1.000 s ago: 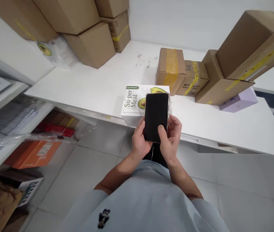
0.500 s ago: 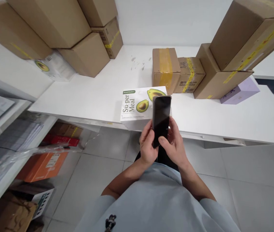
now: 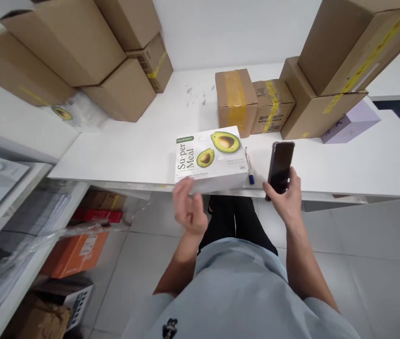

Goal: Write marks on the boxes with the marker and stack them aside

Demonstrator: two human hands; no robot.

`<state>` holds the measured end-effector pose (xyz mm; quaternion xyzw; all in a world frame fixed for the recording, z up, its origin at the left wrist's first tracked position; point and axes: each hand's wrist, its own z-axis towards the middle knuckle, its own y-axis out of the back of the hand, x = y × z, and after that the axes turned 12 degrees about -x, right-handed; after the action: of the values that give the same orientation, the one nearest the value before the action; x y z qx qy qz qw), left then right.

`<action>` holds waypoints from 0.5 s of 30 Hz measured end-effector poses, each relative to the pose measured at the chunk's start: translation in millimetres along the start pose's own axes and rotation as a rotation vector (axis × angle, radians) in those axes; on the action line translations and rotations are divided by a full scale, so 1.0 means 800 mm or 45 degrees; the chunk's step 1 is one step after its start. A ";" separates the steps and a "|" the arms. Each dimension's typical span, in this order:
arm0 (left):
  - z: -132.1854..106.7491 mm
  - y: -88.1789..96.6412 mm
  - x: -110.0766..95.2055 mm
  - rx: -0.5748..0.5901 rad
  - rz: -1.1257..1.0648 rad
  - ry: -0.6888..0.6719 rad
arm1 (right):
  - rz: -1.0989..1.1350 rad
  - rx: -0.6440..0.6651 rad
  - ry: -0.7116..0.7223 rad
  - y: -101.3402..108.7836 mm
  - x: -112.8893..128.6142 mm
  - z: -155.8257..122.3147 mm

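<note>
Right hand (image 3: 287,200): wrapped around the lower end of a dark phone (image 3: 280,162), fingers along its edges, screen blank.
Left hand (image 3: 188,209): free and loosely spread, holding nothing (it is blurred), just in front of the near side of the Su-per Meal box (image 3: 210,155).
Phone, place: up off the table (image 3: 344,165), tilted over its front edge, just right of a pen (image 3: 248,165) and apart from the box.
Box, place: flat on the table at the front edge, printed face up.
Phone, handling: likely light, stiff and thin, with smooth glass that slips and would crack if dropped. The two long edges look the surest hold, and a grip this low leaves the top free to tip.
Box, handling: probably stiff card, not heavy, too wide for one palm. Opposite sides, or under the near edge, seem best.
Behind: taped brown cartons (image 3: 236,100) and a lilac box (image 3: 351,123).
</note>
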<state>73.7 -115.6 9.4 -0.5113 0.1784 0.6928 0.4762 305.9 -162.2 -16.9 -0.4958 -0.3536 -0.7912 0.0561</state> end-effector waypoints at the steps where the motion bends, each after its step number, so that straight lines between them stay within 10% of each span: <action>1: 0.012 0.007 0.009 -0.090 0.071 -0.029 | -0.170 -0.033 -0.005 -0.004 -0.011 0.010; 15: 0.052 0.024 0.073 0.013 0.315 0.929 | -0.885 0.160 0.078 -0.045 -0.019 0.061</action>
<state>33.9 -66.2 -29.2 -0.6964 0.3999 0.5167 0.2967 334.6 -109.6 -35.0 -0.3176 -0.5473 -0.7541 -0.1756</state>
